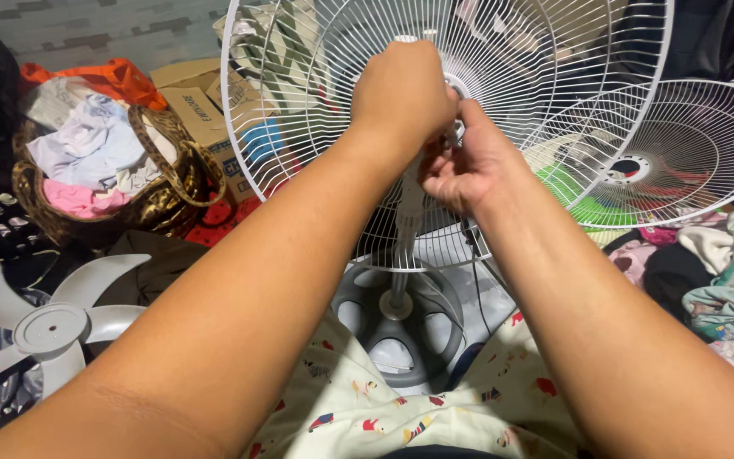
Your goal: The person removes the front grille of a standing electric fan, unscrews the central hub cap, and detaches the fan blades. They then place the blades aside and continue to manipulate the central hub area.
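Cluttered floor, clothes heaped all round. Left hand (403, 93) closed over the hub of the white rear fan guard (299, 110) on its stand, steadying it; right hand (462, 166) pinched just beside. Loose front guard (681, 149) leaning right, blade (48, 327) lying left.

Fan guard (316, 102) looks like glossy white-coated wire, fan blade (53, 327) is smooth grey plastic, basket (159, 200) woven and shiny, clothes (87, 153) soft matt cloth.
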